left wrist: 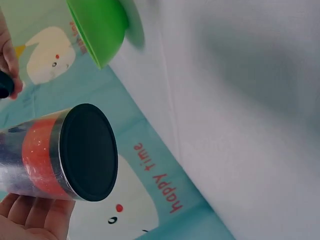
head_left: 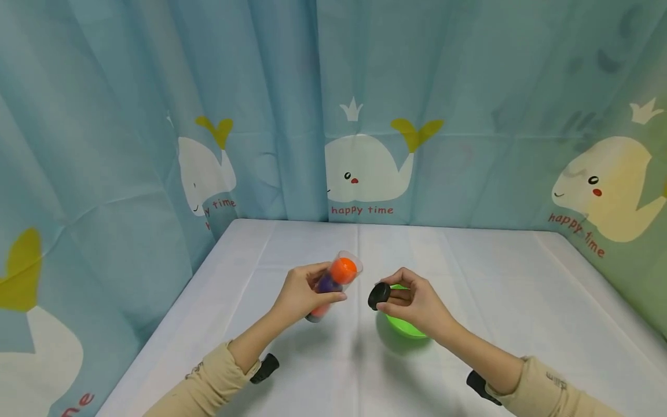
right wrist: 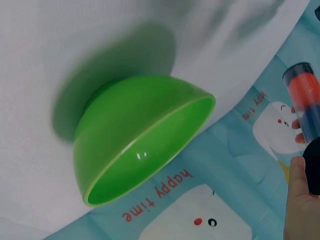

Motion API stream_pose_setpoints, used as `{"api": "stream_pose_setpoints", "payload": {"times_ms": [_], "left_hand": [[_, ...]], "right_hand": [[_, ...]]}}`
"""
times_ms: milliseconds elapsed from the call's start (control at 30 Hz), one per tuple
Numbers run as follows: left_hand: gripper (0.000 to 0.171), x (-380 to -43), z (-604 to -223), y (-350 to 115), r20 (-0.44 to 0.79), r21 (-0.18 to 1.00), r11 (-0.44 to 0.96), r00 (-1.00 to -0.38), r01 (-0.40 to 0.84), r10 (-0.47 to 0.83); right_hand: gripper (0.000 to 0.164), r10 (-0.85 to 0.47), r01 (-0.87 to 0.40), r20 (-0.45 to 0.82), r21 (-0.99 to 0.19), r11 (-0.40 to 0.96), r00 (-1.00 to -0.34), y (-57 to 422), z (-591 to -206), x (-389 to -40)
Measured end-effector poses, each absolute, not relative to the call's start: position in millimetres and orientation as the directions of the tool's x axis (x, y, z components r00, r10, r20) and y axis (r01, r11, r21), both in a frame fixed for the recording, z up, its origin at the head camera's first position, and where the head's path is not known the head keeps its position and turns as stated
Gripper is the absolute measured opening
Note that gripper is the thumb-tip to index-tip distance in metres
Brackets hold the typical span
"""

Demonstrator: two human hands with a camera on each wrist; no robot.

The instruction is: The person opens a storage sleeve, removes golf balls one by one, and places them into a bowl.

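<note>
With the left hand (head_left: 301, 291) gripping the tube (head_left: 342, 286) below frame centre and the right hand (head_left: 417, 298) pinching the black lid (head_left: 378, 296), hold the tube mouth-up to retain the orange ball (head_left: 344, 270).

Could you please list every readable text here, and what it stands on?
"happy time": red, repeated on the blue-green whale-print fabric curtain; left copies are partial.
Left beige cloth sleeve, right beige cloth sleeve: dark lettering too small to read.
Clear plastic tube, round black cap: none visible.
</note>
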State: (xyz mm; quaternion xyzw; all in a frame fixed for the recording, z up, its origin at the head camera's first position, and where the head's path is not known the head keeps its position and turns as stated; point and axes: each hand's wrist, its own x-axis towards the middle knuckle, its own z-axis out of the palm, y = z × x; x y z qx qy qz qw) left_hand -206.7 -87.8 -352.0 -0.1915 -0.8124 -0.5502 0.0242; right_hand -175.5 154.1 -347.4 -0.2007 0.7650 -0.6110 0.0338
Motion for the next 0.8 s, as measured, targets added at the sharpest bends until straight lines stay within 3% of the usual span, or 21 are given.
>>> {"api": "stream_pose_setpoints", "payload": {"times_ms": [267,800], "left_hand": [[0.051,-207.7,-348.7,-90.4,0.242,0.883,0.333,-0.928,0.331,0.282],[0.054,-209.6,-346.7,-95.1,0.244,0.879,0.35,-0.936,0.324,0.254]], "right_hand": [[0.048,-0.379,-0.276,0.167,-0.927,0.254,-0.91,152.3,-353.8,-175.1],[0.046,-0.392,-0.301,0.199,-0.928,0.219,-0.898,136.8,-372.7,-169.8]]}}
